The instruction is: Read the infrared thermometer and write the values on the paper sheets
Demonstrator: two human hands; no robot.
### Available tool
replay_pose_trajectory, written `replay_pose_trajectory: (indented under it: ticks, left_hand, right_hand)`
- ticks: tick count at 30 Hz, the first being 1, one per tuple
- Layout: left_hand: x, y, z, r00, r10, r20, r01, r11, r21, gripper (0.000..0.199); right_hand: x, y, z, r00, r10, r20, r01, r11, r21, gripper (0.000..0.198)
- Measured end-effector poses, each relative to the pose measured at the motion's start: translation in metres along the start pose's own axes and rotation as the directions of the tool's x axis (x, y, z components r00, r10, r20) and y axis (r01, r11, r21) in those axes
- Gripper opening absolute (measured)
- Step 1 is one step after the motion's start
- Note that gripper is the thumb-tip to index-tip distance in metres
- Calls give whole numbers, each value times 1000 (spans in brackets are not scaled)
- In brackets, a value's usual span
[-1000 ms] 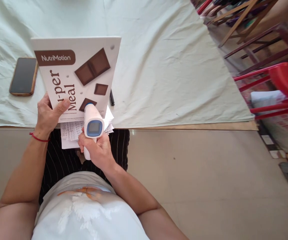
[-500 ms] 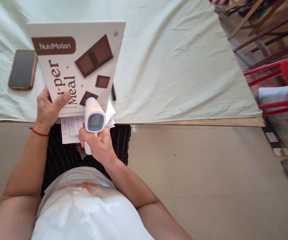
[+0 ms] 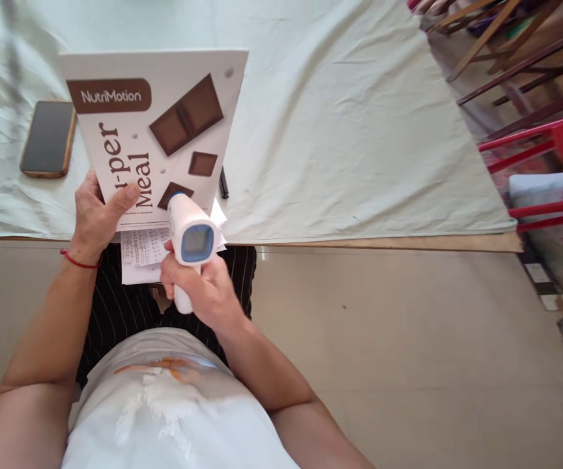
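My left hand (image 3: 98, 212) grips the lower left edge of a white box (image 3: 178, 75) with brown chocolate pictures and "NutriMotion" lettering, its thumb on the printed face. The box is held tilted at the table's near edge. In my right hand (image 3: 206, 286) is a white infrared thermometer (image 3: 187, 212) with a blue-framed screen. Its blue-tipped front end points at the lower part of the box; whether it touches I cannot tell. Handwritten papers (image 3: 144, 251) stick out below the box over the table edge. A black pen (image 3: 223, 184) shows partly beside the box.
A phone (image 3: 48, 139) in a brown case lies left of the box on the pale tablecloth (image 3: 340, 130). Wooden folding legs (image 3: 487, 32) and a red plastic chair (image 3: 535, 143) stand to the right. A white sack (image 3: 550, 221) is behind the chair.
The thermometer and my right hand have shifted slightly right and down relative to the box. My left hand still holds the box in much the same place. The whole view has shifted a little.
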State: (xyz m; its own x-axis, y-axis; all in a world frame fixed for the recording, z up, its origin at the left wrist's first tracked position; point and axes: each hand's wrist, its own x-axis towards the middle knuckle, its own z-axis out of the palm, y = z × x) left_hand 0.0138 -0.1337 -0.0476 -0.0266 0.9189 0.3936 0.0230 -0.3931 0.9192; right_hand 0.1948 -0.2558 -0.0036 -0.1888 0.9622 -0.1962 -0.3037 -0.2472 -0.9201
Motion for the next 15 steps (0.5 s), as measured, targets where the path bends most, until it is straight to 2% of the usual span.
replay_pose_trajectory:
  ticks: [1, 3, 4, 5, 6, 8, 9, 11, 13, 15]
  left_hand:
    - [0, 0, 1, 1000, 2, 0, -2, 1000, -21, 58]
    - [0, 2, 1, 1000, -7, 7, 8, 998, -70, 59]
    - [1, 2, 1, 1000, -19, 12, 20, 996, -91, 58]
    - [4, 3, 1, 999, -29, 17, 31, 993, -110, 58]
    - [9, 5, 0, 999, -31, 23, 34, 991, -133, 59]
    - [23, 7, -4, 999, -2, 42, 10, 984, -179, 60]
    - [33, 8, -6, 998, 37, 53, -26, 979, -201, 61]
    - [57, 6, -11, 992, 111, 56, -99, 976, -193, 57]
    - [83, -2, -15, 990, 123, 73, -110, 982, -155, 56]
    - [108, -16, -18, 992, 87, 87, -74, 987, -143, 70]
  right_hand:
    - [-3, -8, -8, 1000, -21, 2, 21, 998, -51, 24]
    - [-1, -26, -34, 987, -146, -61, 131, 971, -202, 30]
    - [4, -35, -50, 958, -243, -149, 191, 936, -297, 34]
    - [13, -42, -68, 932, -294, -212, 181, 884, -431, 37]
    - [24, -49, -86, 901, -332, -279, 113, 801, -588, 40]
    - [52, -60, -123, 840, -407, -358, -100, 533, -840, 42]
    - [66, -63, -139, 824, -430, -370, -203, 386, -900, 43]
    - [89, -68, -164, 818, -439, -372, -328, 175, -928, 42]
    - [102, -69, -179, 834, -412, -368, -378, 59, -924, 38]
    - [107, -68, -183, 848, -377, -372, -397, 12, -918, 33]
